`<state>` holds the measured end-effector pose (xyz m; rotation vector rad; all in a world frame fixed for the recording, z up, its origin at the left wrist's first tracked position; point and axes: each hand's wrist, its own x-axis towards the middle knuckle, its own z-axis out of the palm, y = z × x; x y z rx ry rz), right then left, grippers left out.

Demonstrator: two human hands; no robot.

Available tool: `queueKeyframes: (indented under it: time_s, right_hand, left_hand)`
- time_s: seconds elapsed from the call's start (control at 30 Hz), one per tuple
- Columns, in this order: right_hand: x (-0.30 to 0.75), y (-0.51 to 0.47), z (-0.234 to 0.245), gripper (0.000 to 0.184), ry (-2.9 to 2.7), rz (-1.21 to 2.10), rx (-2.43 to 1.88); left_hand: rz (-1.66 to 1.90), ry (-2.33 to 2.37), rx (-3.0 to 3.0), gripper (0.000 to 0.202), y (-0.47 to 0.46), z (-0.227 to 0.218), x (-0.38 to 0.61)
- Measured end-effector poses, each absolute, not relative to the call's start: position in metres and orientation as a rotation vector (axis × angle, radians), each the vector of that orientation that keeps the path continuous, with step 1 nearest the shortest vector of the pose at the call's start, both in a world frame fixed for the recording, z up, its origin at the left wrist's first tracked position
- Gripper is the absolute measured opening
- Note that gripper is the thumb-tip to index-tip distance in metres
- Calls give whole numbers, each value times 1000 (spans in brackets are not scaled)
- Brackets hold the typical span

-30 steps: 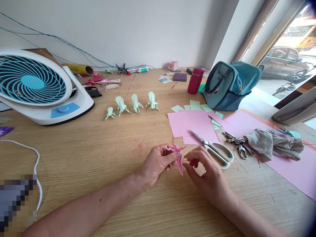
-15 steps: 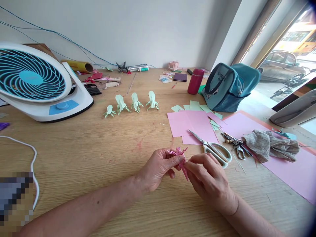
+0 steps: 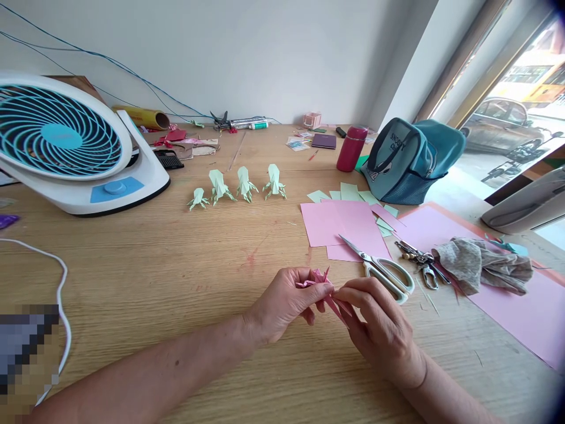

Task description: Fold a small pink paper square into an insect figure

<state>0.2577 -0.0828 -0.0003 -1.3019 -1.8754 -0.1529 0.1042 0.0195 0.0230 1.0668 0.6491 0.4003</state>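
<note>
A small pink origami figure [image 3: 335, 307] with thin pointed limbs is held between my two hands, above the front of the wooden table. My left hand [image 3: 289, 301] pinches its body between thumb and fingers, which hide part of it. The fingers of my right hand [image 3: 375, 321] are closed on one of its folded points, close to my left thumb. White-handled scissors [image 3: 388, 277] lie just beyond my right hand, their blades over pink paper sheets [image 3: 342, 224]. Farther back, several pale green origami figures [image 3: 243, 184] stand in a row.
A white and blue fan [image 3: 66, 141] stands at the left. At the right are a teal bag [image 3: 399, 162], a red flask [image 3: 352, 148], keys [image 3: 426, 265] and a crumpled grey cloth [image 3: 483, 265]. Green paper pieces [image 3: 348, 191] lie near the bag.
The pink figure has turned in my fingers, its lower points now slanting more to the right. My right fingers have shifted slightly along it. The whole view has moved a little.
</note>
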Motion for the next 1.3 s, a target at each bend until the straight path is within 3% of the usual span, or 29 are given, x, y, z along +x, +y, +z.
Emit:
queueKeyframes:
  time_s: [0.3,0.53,0.97,1.13,1.3]
  right_hand:
    - [263,-82,7,33,-1991,-279,-1261]
    - [258,-82,5,20,-1920,-248,-1315]
    - [246,-74,0,11,-1381,427,-1407]
    - [246,-70,-9,21,-1061,862,-1368]
    - [244,-70,-8,29,-886,1025,-1283]
  left_hand:
    - [370,659,1068,36,18,21,104]
    - [382,637,1082,35,18,22,104]
    - [475,679,1233,29,18,15,104]
    - [516,700,1353,22,16,10,105]
    - [633,657,1443,15,13,8,107]
